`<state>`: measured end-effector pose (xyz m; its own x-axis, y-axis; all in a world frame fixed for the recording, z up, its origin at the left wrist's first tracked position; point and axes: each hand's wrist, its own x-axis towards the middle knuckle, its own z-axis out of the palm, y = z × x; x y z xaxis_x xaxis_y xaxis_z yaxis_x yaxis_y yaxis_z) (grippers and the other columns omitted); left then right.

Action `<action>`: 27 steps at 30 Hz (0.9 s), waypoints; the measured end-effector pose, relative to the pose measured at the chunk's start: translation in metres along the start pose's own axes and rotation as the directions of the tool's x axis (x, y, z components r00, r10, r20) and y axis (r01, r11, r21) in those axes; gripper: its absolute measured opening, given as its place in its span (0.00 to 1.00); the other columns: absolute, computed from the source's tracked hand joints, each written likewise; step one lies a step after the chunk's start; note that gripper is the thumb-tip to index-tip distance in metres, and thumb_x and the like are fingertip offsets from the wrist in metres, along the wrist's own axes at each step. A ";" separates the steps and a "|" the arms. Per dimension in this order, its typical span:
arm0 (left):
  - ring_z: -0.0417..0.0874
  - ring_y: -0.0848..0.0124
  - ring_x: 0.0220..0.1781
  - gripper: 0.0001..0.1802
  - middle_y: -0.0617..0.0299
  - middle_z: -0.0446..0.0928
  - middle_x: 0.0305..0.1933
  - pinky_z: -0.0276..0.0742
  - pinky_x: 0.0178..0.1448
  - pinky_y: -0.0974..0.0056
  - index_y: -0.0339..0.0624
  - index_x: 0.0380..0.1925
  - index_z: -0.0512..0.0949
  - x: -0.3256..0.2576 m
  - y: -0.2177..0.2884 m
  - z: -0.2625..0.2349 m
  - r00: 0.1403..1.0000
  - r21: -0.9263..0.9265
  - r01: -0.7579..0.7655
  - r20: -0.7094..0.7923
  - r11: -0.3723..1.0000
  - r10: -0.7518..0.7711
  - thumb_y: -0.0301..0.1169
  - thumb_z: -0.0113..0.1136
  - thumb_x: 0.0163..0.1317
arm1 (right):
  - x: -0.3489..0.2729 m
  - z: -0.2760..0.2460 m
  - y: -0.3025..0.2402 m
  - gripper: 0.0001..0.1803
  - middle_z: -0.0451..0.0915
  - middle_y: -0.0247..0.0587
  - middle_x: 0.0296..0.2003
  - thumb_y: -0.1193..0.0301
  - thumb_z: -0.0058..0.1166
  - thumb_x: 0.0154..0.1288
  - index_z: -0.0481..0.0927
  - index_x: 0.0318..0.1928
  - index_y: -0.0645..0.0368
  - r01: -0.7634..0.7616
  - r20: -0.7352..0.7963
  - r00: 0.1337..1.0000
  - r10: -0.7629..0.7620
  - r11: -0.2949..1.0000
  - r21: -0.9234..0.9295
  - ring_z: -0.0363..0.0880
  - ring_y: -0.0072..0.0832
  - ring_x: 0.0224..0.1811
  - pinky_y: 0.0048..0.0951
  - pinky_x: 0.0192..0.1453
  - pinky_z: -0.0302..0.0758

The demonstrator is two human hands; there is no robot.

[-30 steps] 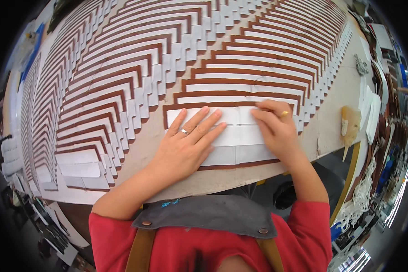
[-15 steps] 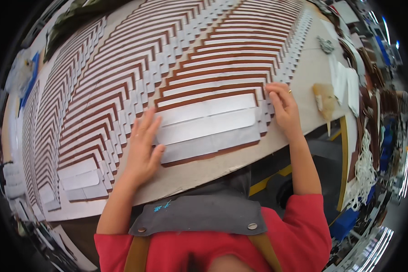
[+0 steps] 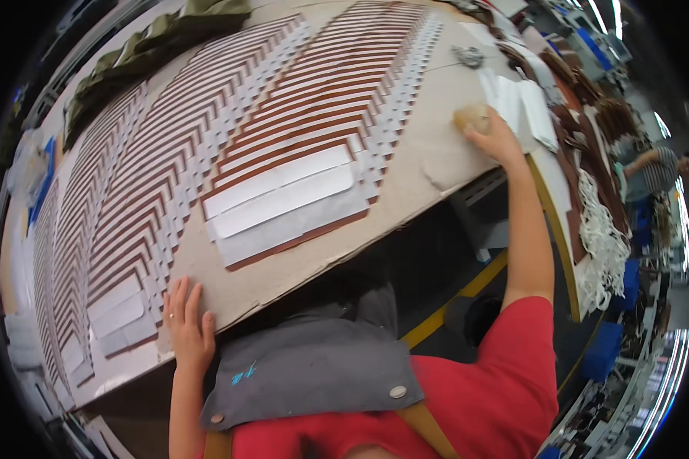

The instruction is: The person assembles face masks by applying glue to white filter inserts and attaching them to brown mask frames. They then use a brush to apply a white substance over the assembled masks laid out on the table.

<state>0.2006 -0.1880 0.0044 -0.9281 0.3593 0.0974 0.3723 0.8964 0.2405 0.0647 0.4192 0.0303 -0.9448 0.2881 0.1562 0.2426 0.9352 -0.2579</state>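
In the head view, the right hand [image 3: 501, 139] curls thumb and fingers around a yellowish bottle [image 3: 471, 117] on the right of the surface [image 3: 429, 103]. It looks light, soft-walled, perhaps slick; its middle suits gripping. The left hand [image 3: 188, 324], fingers slightly spread, is at the near edge.

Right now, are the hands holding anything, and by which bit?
The right hand grips a yellowish bottle, apparently by its body; the exact spot is unclear. The left hand holds nothing, resting on the table.
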 end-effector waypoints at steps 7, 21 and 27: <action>0.57 0.52 0.68 0.26 0.45 0.59 0.65 0.48 0.70 0.53 0.38 0.60 0.62 0.085 0.033 0.005 0.984 -0.291 -0.058 -0.175 0.955 0.007 0.27 0.47 0.61 | -0.005 -0.064 0.006 0.27 0.78 0.45 0.43 0.67 0.54 0.52 0.70 0.56 0.46 -0.010 -0.051 0.998 -0.024 0.813 -0.582 0.77 0.43 0.45 0.45 0.47 0.72; 0.65 0.67 0.58 0.23 0.55 0.65 0.58 0.61 0.62 0.62 0.38 0.60 0.62 0.133 0.033 0.008 0.914 -0.784 0.343 0.151 0.517 -0.377 0.26 0.47 0.63 | -0.037 -0.057 0.010 0.37 0.74 0.44 0.50 0.72 0.63 0.43 0.68 0.59 0.44 0.026 0.023 1.000 -0.019 0.939 -0.344 0.72 0.42 0.51 0.40 0.54 0.69; 0.65 0.66 0.60 0.22 0.54 0.64 0.59 0.62 0.62 0.62 0.39 0.59 0.63 0.135 0.034 0.006 0.913 -0.792 0.343 0.153 0.506 -0.379 0.25 0.47 0.63 | -0.028 -0.045 -0.005 0.39 0.74 0.45 0.50 0.76 0.63 0.42 0.68 0.60 0.47 0.085 0.071 0.995 -0.067 0.952 -0.294 0.72 0.42 0.52 0.39 0.53 0.70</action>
<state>0.0876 -0.1073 0.0201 -0.9882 0.0284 -0.1502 -0.1291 0.3710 0.9196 0.1002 0.4153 0.0701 -0.9722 0.2094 0.1048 0.2152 0.9754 0.0481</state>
